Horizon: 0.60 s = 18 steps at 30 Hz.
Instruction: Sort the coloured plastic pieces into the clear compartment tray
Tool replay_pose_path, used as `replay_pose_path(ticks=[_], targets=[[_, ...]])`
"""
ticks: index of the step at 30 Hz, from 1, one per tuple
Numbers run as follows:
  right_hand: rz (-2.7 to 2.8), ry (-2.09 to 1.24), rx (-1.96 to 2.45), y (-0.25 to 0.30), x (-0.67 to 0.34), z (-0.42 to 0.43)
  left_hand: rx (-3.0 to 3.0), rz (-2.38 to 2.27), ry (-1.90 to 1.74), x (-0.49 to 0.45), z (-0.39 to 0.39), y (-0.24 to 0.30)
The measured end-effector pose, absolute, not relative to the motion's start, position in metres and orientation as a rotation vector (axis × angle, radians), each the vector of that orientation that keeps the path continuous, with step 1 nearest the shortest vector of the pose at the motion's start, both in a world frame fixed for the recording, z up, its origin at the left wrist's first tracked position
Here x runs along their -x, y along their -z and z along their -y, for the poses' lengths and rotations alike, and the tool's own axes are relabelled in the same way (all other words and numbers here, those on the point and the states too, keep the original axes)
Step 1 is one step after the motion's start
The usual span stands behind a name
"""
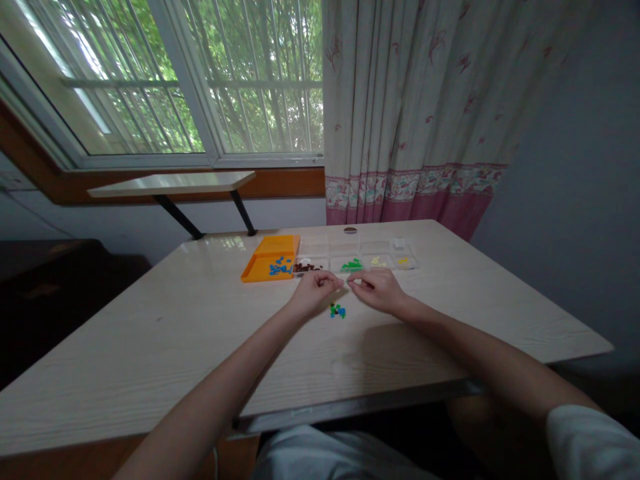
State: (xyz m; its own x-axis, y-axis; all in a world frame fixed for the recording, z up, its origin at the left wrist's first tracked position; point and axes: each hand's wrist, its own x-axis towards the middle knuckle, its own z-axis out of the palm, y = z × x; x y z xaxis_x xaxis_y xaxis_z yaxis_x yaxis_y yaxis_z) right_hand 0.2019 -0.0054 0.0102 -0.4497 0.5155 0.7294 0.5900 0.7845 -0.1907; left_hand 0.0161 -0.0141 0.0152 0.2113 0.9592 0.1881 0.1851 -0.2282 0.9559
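Pale tabletop (pixel 300 373) bears, nearest us, a coloured-piece pile (pixel 338 311), then our left hand (pixel 316 291) and right hand (pixel 379 289), nearly pinched, full closure or contents we can't tell, best steadied low, then the clear tray (pixel 345 247).

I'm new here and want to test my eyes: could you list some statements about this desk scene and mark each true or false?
1. The blue pieces lie in the orange tray. True.
2. The green pieces beyond the hands are left of the brown pieces. False: they are to the right.
3. A small mixed-colour pile lies on the table. True.
4. The left hand is crossed over the right hand. False: they are side by side, fingertips close.
5. The curtain is patterned. True.
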Motion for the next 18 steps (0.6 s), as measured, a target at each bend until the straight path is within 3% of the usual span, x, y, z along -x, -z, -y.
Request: replay_pose_path(ticks=[18], targets=[[1.772,-0.069,0.879,-0.031,-0.220,0.001,-2.098,-1.274,-0.901,0.011,0.000,-0.008]])
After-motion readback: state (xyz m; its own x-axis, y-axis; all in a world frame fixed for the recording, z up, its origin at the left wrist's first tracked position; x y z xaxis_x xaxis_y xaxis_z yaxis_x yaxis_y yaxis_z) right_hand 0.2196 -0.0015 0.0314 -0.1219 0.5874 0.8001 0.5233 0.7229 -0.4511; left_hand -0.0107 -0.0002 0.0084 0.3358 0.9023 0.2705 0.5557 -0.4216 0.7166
